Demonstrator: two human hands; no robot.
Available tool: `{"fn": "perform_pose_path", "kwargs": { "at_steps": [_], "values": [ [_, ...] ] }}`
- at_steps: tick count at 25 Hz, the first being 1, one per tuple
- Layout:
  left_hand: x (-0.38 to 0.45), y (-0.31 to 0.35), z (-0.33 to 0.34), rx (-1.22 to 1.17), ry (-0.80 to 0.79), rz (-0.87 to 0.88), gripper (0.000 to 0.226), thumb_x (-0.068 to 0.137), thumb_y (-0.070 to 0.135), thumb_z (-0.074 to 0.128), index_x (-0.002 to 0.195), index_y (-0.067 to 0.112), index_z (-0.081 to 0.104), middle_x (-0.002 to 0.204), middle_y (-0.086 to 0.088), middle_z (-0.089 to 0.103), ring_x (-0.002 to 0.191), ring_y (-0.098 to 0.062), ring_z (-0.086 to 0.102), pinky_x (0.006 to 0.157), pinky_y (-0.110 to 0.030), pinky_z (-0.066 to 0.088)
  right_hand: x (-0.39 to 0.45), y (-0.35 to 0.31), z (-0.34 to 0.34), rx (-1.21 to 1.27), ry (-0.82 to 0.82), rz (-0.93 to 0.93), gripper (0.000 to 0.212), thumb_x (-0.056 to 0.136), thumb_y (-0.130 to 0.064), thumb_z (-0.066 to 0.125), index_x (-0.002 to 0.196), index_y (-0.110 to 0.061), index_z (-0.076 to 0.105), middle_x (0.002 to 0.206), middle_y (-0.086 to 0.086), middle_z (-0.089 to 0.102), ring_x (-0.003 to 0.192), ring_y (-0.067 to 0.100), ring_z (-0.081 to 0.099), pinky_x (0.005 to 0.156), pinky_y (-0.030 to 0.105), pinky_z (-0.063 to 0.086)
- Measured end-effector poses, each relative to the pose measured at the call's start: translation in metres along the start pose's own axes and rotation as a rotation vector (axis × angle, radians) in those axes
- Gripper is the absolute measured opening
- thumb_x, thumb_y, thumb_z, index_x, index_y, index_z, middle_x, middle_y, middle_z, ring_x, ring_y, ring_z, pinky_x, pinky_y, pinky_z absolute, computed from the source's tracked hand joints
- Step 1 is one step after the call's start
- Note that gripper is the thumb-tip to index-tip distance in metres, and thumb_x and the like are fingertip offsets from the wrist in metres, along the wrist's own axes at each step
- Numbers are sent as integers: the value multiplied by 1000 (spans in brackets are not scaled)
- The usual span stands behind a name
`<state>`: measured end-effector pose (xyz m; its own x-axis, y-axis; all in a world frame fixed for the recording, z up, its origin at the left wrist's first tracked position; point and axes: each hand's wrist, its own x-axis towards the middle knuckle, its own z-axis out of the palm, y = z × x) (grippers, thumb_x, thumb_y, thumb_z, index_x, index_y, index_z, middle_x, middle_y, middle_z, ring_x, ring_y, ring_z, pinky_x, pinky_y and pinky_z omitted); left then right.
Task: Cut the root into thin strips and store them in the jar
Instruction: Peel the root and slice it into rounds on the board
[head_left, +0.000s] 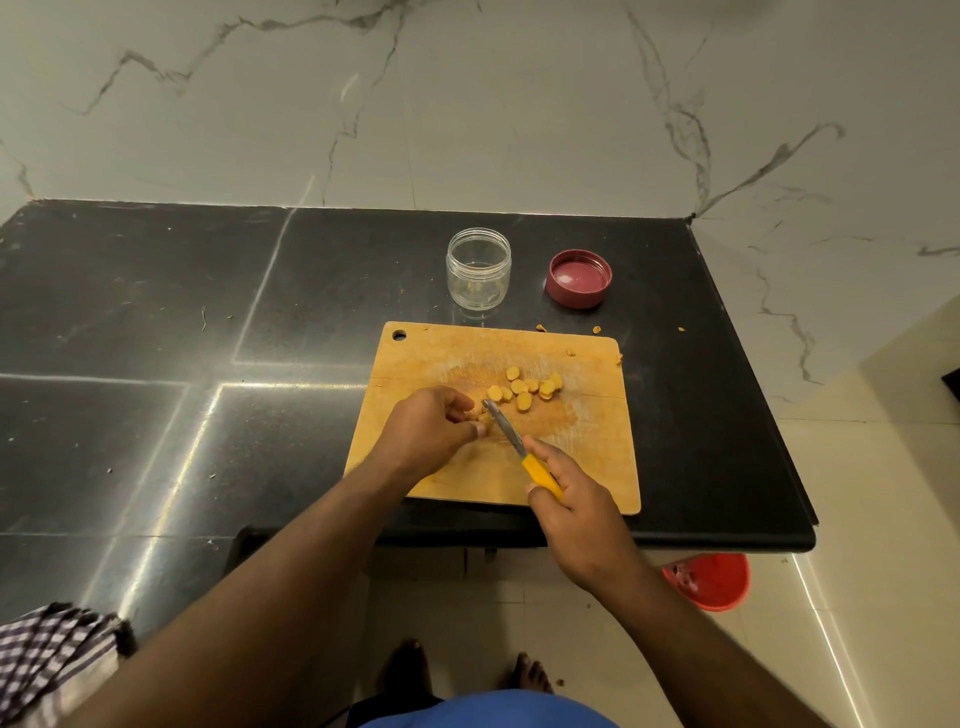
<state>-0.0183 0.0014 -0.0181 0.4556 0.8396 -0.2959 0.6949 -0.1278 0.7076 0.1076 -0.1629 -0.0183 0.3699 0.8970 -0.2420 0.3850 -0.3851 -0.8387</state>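
A checked cloth (49, 654) is seen at the far left, hanging over the front edge of the black stone counter (156, 312). Further right, a wooden cutting board (415, 364) is laid flat on the counter, its hanging hole at the far left corner. The left hand (423, 428) is held over the board's middle, its fingers curled down and pinched on the remaining piece of root (480, 414), which is mostly hidden beneath them. Just behind the board's far edge a clear jar (478, 273) is stood upright and uncapped, with nothing seen inside. A knife (511, 439) with a yellow handle is gripped by the right hand (569, 512), the fingers wrapped round the handle and the forefinger laid along its top. The blade is angled up and to the left, its tip set against the root just beside the left fingertips. Round yellow slices (527, 389) are scattered on the board just beyond the blade, between it and the jar. To the right of the jar, apart from it, a dark red lid (578, 278) is laid with its hollow side up. A few small scraps (596, 329) are strewn on the counter past the board's far right corner. Below the counter's right end a red bucket (711, 582) is stood on the tiled floor.
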Motion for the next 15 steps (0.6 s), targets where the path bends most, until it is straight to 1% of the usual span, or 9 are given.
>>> {"fn": "perform_pose_path", "kwargs": {
  "at_steps": [1, 2, 4, 5, 7, 8, 10, 13, 15],
  "values": [
    [-1, 1, 3, 35, 10, 22, 37, 88, 29, 77, 122, 19, 68, 105, 6, 67, 93, -9, 60, 69, -20, 43, -1, 0, -1, 6, 17, 1, 51, 101, -18, 49, 148, -35, 40, 138, -22, 42, 114, -12, 45, 81, -3, 34],
    [-2, 3, 7, 67, 26, 42, 36, 88, 30, 76, 121, 19, 69, 105, 5, 67, 93, -10, 60, 69, -20, 42, -2, 1, -3, 13, 34, 8, 51, 101, -17, 49, 148, -35, 40, 137, -22, 42, 111, -16, 45, 80, -4, 34],
    [-3, 6, 13, 108, 69, 71, 30, 89, 30, 75, 117, 19, 70, 104, 5, 68, 92, -10, 59, 67, -20, 41, -4, 2, -6, 20, 56, 29, 50, 101, -16, 49, 147, -33, 41, 131, -21, 46, 94, -24, 49, 72, -3, 39],
    [-3, 7, 16, 117, 89, 81, 26, 90, 30, 74, 114, 19, 70, 102, 5, 68, 90, -10, 59, 65, -19, 40, -6, 2, -7, 13, 59, 39, 50, 101, -16, 49, 148, -32, 41, 128, -20, 46, 90, -27, 48, 69, -2, 40],
    [-3, 9, 19, 127, 115, 87, 20, 90, 29, 73, 108, 20, 70, 98, 6, 67, 87, -8, 58, 62, -16, 39, -7, 1, -7, -12, 56, 46, 49, 102, -17, 48, 148, -31, 40, 125, -19, 45, 88, -29, 47, 67, -2, 40],
    [-3, 9, 19, 130, 121, 92, 17, 90, 28, 73, 106, 21, 70, 97, 7, 66, 85, -7, 58, 61, -16, 39, -8, 1, -6, -26, 48, 42, 50, 102, -17, 47, 149, -31, 39, 125, -19, 45, 88, -26, 49, 67, -1, 41],
    [-3, 7, 18, 138, 118, 107, 14, 91, 28, 73, 102, 22, 68, 95, 8, 65, 85, -6, 58, 61, -16, 41, -8, 0, -3, -68, 31, 22, 50, 102, -18, 45, 150, -31, 37, 129, -15, 50, 90, -11, 54, 68, 4, 41],
    [-4, 3, 13, 98, 113, 98, 11, 91, 25, 72, 100, 24, 65, 93, 9, 65, 85, -6, 60, 64, -17, 45, -8, -1, 4, -114, 1, -12, 50, 102, -21, 44, 151, -30, 35, 134, -4, 54, 100, 5, 55, 76, 15, 40],
    [-5, 0, 10, 12, 120, 63, 18, 90, 23, 74, 104, 25, 62, 93, 10, 64, 85, -4, 59, 64, -16, 43, -7, -2, 8, -115, -20, -19, 51, 103, -21, 44, 152, -30, 33, 132, -4, 54, 97, 5, 54, 74, 15, 39]
  ]
}}
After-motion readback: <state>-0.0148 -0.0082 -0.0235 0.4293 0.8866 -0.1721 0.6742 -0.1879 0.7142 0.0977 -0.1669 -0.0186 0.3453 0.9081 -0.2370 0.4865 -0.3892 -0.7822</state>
